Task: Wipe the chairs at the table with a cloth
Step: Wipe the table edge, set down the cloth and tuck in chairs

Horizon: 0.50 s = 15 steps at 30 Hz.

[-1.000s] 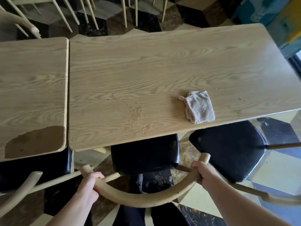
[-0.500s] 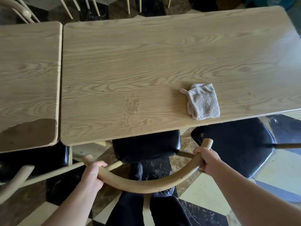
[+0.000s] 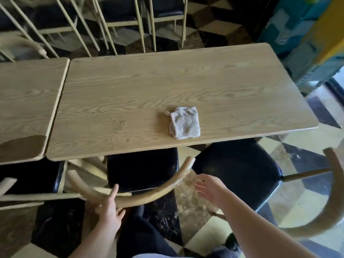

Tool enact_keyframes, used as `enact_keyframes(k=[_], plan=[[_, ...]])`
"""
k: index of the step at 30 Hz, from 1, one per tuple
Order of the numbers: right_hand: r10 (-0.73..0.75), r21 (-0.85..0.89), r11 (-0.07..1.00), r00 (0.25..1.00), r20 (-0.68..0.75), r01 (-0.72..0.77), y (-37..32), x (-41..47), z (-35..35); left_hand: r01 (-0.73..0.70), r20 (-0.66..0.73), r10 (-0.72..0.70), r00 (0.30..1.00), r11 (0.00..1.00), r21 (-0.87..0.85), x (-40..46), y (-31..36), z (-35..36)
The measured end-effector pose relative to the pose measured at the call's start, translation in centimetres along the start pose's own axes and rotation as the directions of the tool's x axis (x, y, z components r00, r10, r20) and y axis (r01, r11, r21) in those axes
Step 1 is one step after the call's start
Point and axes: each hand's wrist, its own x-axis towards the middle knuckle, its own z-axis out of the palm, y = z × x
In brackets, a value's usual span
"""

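A folded grey cloth [image 3: 185, 122] lies on the light wooden table [image 3: 149, 94], close to its near edge. Below that edge a chair with a black seat [image 3: 141, 168] is tucked in, its curved wooden backrest [image 3: 149, 196] facing me. My left hand [image 3: 109, 211] is open, fingers spread, just touching the underside of the backrest near its left part. My right hand [image 3: 210, 189] is open, off the rail, a little to the right of the backrest's right end. Neither hand holds anything.
A second black-seated chair [image 3: 236, 170] stands to the right, turned sideways, its curved back [image 3: 335, 202] at the far right. A third chair [image 3: 29, 177] sits under the adjoining table [image 3: 28, 101] on the left. More chairs stand behind the table. A painted wall [image 3: 307, 34] is at right.
Both hands have let go of the middle chair's backrest and opened. The view has drawn back and tilted up, showing more of the far chairs.
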Motion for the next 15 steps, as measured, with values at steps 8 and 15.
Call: enact_keyframes(k=[8,15], plan=[[-0.030,-0.095,0.995,0.997,-0.070,0.023,-2.2,-0.9,-19.8,-0.011,0.191,-0.004,0.982,0.997,0.081,-11.9,-15.8,7.7],[-0.096,-0.263,0.964,0.972,-0.213,0.037,-4.6,-1.6,-32.7,0.082,0.367,-0.182,0.912,0.959,0.271,-18.0,-25.4,14.3]])
